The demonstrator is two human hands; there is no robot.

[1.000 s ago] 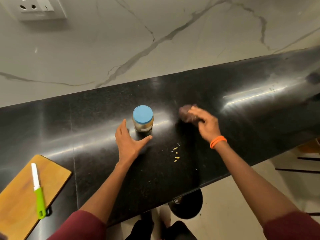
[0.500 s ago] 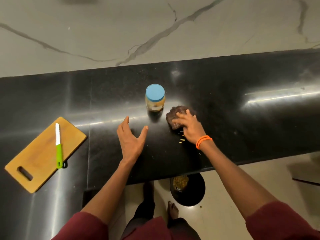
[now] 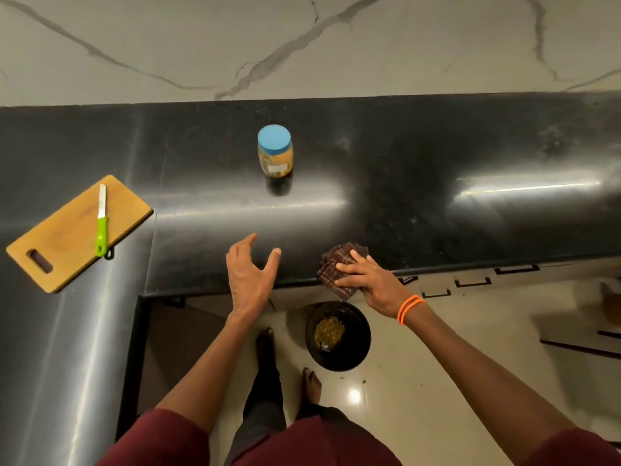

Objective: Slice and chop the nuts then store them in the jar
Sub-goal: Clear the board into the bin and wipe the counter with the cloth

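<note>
the right hand presses a dark checked cloth with flat, spread fingers at the front edge of the black counter, likely so crumbs fall into the black bin on the floor right below. the left hand hovers just beside it, fingers loosely spread, holding nothing. the jar stands capped with its blue lid, nuts inside, well back on the counter. the green-handled knife lies on the wooden cutting board far left; nothing blocks the wipe.

Jar – clear, blue lid on, upright mid-counter, chopped nuts inside.
</note>
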